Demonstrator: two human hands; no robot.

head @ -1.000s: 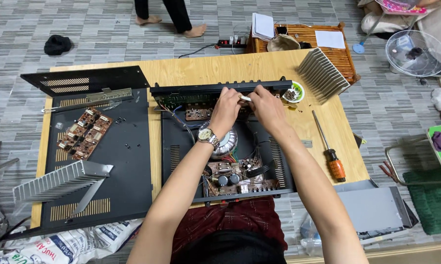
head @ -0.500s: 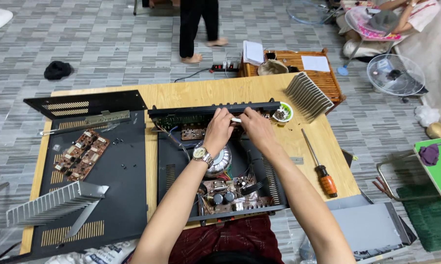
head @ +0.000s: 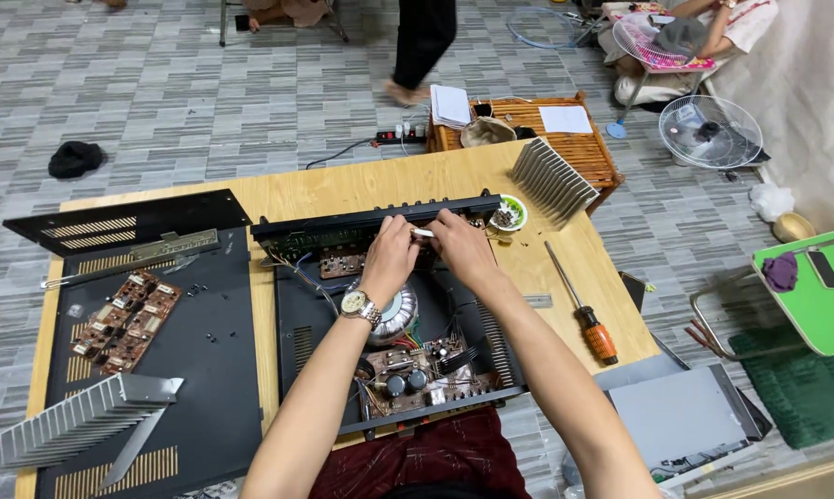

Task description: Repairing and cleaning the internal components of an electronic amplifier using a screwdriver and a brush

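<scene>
**Fingers pinching a small white part**

Fingers of both the left hand [head: 391, 257] and right hand [head: 459, 248] pinch a small white part [head: 423, 233] between them, just behind the open amplifier chassis's [head: 297, 346] front panel [head: 371, 225], on the desk [head: 362, 189]; a screwdriver [head: 579, 307] lies right.

Both hands [head: 426, 245] crowd the far wall of the open amplifier chassis [head: 389, 314], where wires, a round transformer [head: 397, 314] and a circuit board [head: 415, 370] leave little room. Bare counter [head: 362, 189] runs along the far edge. Toward the right edge, a small bowl [head: 509, 214], a finned heatsink [head: 551, 180] and a screwdriver [head: 579, 305] narrow the way; the black cover panel [head: 186, 360] fills the left side.
</scene>
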